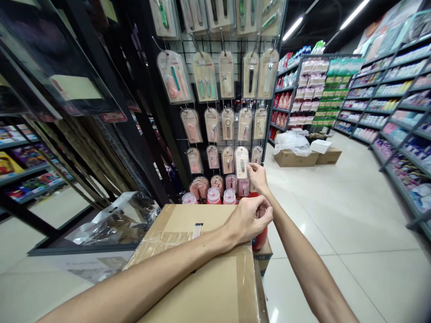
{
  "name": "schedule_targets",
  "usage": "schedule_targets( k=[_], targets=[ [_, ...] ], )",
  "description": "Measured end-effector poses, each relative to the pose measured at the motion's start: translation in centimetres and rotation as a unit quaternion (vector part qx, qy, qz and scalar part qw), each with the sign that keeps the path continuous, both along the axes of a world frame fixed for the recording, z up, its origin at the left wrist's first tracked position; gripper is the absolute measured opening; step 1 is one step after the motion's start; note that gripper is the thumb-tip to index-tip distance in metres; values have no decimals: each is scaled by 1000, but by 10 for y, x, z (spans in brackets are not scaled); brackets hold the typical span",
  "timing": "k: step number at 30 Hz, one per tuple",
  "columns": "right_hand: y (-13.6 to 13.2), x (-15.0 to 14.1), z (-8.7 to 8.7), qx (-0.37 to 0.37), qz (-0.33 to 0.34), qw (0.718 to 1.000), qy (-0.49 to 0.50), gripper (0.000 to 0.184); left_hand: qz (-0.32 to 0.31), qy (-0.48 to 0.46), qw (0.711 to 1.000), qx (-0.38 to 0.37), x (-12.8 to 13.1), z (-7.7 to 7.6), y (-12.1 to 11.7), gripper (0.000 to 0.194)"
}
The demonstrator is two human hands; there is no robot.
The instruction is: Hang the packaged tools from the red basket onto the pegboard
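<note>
My right hand reaches to the pegboard display and pinches the right edge of a carded nail clipper pack, which faces me upright in the lower rows. Above the cardboard box is my left hand, its fingers curled together; whatever they hold, if anything, is hidden. My left forearm lies across the box top. Around the pack hang other carded nail clippers on metal hooks. Just below them stand red bottles with clear caps, partly hidden behind the box.
At left, a dark rack holds hanging bags and long poles, with clear plastic wrap at its base. Cartons with white plastic sit on the tiled floor at right. Stocked shelves line the right side.
</note>
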State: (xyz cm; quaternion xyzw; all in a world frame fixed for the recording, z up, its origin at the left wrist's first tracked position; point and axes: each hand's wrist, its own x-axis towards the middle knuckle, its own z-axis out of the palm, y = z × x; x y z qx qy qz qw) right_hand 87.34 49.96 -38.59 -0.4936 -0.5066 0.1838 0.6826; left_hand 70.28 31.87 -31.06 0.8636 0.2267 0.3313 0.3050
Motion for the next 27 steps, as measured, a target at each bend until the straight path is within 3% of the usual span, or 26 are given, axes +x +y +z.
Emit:
schedule_targets(
  k=[11, 17, 20, 23, 25, 27],
  targets=[
    [0, -7, -12, -50, -94, 994, -37, 32, -7, -13, 1000, 6, -1, -2, 1, 18],
    [32, -7, 7, -102, -134, 983, -70, 22, 0, 5, 1000, 6, 0, -2, 0, 20],
    [30, -8, 16, -117, -141, 980, -80, 20, -1, -1, 1000, 11, 0, -2, 0, 21],
    [-14, -13, 11, -111, -140, 980, -83, 31, -11, -23, 999, 31, 0, -4, 3, 21],
    [-73, -20, 3, -90, -121, 986, -73, 39, -19, -43, 997, 56, -1, -6, 4, 17],
    [-147, -34, -4, -40, -84, 995, -35, 43, -31, -57, 994, 90, -2, -4, 2, 18]
  ],
)
